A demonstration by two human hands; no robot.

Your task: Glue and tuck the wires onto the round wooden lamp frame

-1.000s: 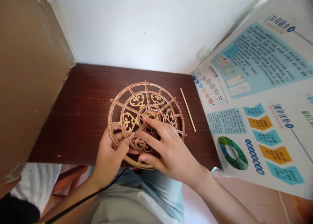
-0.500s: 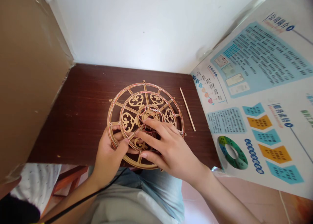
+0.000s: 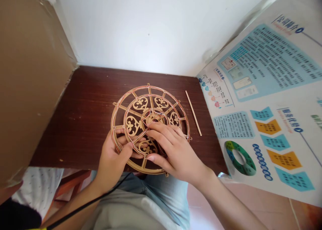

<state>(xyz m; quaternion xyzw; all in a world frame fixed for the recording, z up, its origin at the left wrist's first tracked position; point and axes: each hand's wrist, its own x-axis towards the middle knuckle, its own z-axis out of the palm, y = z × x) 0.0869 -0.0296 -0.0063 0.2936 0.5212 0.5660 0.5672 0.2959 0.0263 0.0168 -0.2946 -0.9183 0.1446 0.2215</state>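
A round laser-cut wooden frame (image 3: 133,125) with heart-shaped scrollwork and spokes lies flat on the table, wound with thin red and white thread. My left hand (image 3: 113,153) grips its lower left rim, with the thumb on top and the fingers reaching through an opening. My right hand (image 3: 173,149) lies over the lower right part, its fingertips on the threads beside the central hub (image 3: 154,117). Its thumb rests near the inner ring. The hand hides part of the frame and thread beneath it.
A thin bamboo stick (image 3: 193,113) lies on the dark wooden table (image 3: 75,139) right of the frame. A cardboard panel (image 3: 30,72) stands at the left, a white wall (image 3: 151,29) behind, and a printed poster (image 3: 261,89) at the right. A black cable (image 3: 85,206) crosses my lap.
My right hand has drawn slightly down and to the right from the hub, uncovering more of the lower heart scrollwork. My left hand stays on the rim.
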